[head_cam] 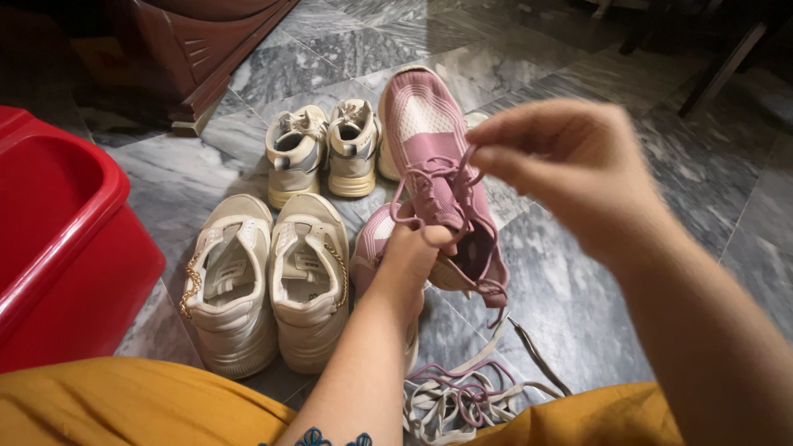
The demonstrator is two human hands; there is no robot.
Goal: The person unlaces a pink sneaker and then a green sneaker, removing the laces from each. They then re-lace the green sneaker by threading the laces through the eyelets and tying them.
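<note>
- You are in a home, sitting low on the floor [578, 306], which is laid in grey veined marble tiles.
- Household footwear is lined up in front of you: a pair of beige slip-on shoes [264, 281], a smaller pair of cream sneakers [324, 150] and pink knit sneakers [429, 149].
- A dark carved wooden furniture base [198, 58] stands at the upper left, as in a living space.
- A red plastic tub [58, 239] sits at your left.
- Thin dark furniture legs [727, 66] show at the upper right.
</note>
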